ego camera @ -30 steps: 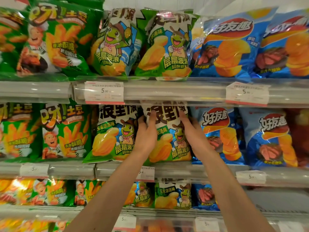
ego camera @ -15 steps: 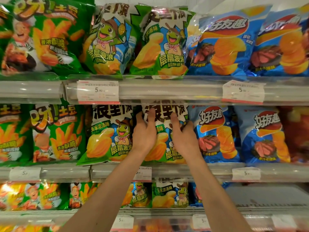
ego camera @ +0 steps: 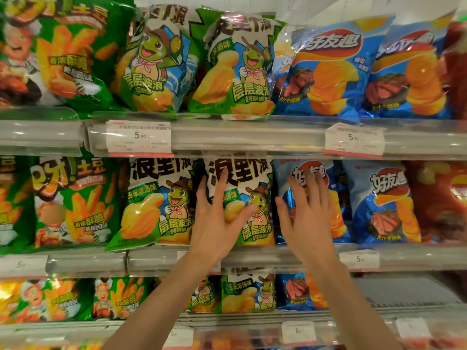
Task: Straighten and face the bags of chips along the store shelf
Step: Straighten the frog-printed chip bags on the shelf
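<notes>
1. Your left hand lies flat against the front of a green-and-white bag with a turtle mascot on the middle shelf. The fingers are spread wide, the thumb reaches right across the lower part of the bag, and nothing is gripped.
2. That bag stands upright with its printed face forward, its bottom edge at the shelf's front lip.
3. Your right hand is open too, fingers splayed, in front of the neighbouring blue bag just to the right. Whether the palm touches that bag cannot be told.
4. A second turtle bag sits just left of the one under your left hand; it leans, with its lower left corner sticking out past the shelf lip.
5. Further left stands a green bag with a chef figure; further right, another blue bag, then a red one.
6. The upper shelf carries the same run of products: green chef bags, two turtle bags, blue bags. The left-hand turtle bag up there tilts.
7. White price tags reading 5.90 hang on the shelf rail.
</notes>
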A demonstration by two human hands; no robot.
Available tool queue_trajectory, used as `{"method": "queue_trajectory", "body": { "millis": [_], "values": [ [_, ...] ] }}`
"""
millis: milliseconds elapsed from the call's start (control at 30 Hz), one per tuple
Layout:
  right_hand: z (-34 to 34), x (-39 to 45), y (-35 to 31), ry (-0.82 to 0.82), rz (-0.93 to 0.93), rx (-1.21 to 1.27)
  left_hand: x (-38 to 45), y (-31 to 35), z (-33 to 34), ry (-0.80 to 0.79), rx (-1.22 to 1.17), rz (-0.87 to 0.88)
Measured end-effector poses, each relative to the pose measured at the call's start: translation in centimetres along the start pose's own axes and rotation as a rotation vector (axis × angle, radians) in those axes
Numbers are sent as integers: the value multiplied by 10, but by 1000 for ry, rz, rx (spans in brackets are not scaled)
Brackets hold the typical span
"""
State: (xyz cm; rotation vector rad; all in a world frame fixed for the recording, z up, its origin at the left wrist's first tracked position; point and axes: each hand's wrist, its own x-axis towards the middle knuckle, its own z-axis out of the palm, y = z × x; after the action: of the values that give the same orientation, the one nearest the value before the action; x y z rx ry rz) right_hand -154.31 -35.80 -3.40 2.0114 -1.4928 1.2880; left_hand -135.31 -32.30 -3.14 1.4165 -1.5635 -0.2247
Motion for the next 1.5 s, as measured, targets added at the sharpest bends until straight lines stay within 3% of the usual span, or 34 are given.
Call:
{"method": "queue_trajectory", "body": {
  "millis": [100,333,533,767,933,1067,1500],
  "values": [
    [14,-8,20,-156,84,-185,0,1,7,9,56,-18],
    [29,-3,20,-147,230,-242,1,4,16,55,92,-39],
    [11,-7,24,-181,241,45,0,4,12,-37,63,-60],
    [-33,-32,8,0,278,260,-22,1,-27,-45,6,-22],
    [-48,-69,-14,-237,492,532,-63,-19,-65,8,-157,-113],
    [-33,-101,-30,-347,524,566,-86,-42,-90,51,-242,-216],
    [4,-114,-145,-347,533,632,-85,-111,-176,-7,-306,-253]
  ]
}}
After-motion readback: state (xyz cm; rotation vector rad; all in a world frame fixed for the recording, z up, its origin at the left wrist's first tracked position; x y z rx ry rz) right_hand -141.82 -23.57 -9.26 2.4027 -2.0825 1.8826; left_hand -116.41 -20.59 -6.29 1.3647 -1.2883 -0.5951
